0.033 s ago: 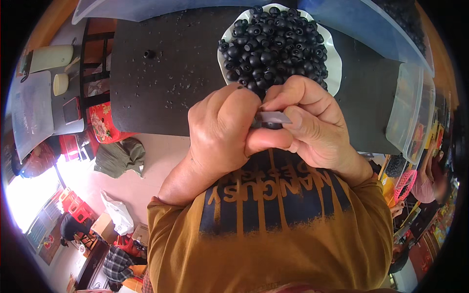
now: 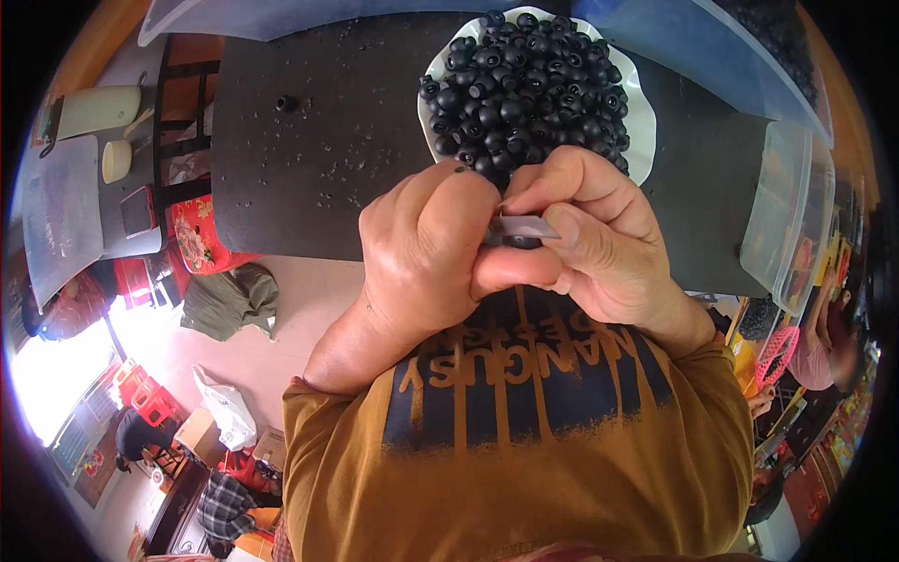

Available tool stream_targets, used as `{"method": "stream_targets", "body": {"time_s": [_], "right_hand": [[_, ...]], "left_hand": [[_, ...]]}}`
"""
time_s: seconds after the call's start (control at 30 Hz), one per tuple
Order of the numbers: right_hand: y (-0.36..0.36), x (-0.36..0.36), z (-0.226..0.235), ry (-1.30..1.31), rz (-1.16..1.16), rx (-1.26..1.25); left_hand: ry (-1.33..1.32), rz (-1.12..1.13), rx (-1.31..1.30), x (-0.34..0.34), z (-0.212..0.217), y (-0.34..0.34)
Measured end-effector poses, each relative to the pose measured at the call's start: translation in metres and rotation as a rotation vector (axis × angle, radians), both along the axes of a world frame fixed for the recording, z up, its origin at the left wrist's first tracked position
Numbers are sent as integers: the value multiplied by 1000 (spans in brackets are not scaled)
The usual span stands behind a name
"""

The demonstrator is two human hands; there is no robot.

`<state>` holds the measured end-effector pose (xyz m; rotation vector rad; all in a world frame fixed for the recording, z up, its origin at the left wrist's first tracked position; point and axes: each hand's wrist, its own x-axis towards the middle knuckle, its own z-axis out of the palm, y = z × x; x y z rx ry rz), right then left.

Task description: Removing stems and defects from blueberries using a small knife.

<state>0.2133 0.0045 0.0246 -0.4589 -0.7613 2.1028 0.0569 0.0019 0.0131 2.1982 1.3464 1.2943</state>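
Observation:
My left hand (image 2: 421,234) is closed in a fist around a knife whose handle is hidden; its short grey blade (image 2: 526,227) sticks out toward my right thumb. My right hand (image 2: 609,239) pinches a small black round piece (image 2: 523,242), mostly covered by fingers and blade. The blade lies against or just over this piece; exact contact cannot be made out. Both hands meet before my chest, at the table's near edge. Just beyond them stands a white wavy-rimmed plate (image 2: 641,117), heaped with small black ball-shaped pieces with open necks (image 2: 510,84).
Black scraps (image 2: 342,169) and one loose black piece (image 2: 286,103) lie on the dark table (image 2: 281,206). Clear plastic bins (image 2: 787,206) stand on the right, and bluish ones (image 2: 693,47) at the back. A red floral stool (image 2: 198,234) is on the left. People sit farther off.

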Motion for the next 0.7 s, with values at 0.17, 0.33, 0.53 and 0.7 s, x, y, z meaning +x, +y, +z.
{"method": "stream_targets", "body": {"time_s": [0.17, 0.33, 0.53, 0.7], "right_hand": [[-2, -2, 3, -22, 0, -46], [-2, -3, 2, -82, -32, -17], [-2, -8, 9, -166, -71, -12], [33, -5, 39, -280, -154, 167]], "left_hand": [[107, 35, 80, -4, -6, 3], [178, 31, 90, -9, -7, 2], [120, -13, 33, -13, 1, -3], [18, 29, -288, -26, 12, -13]]}}
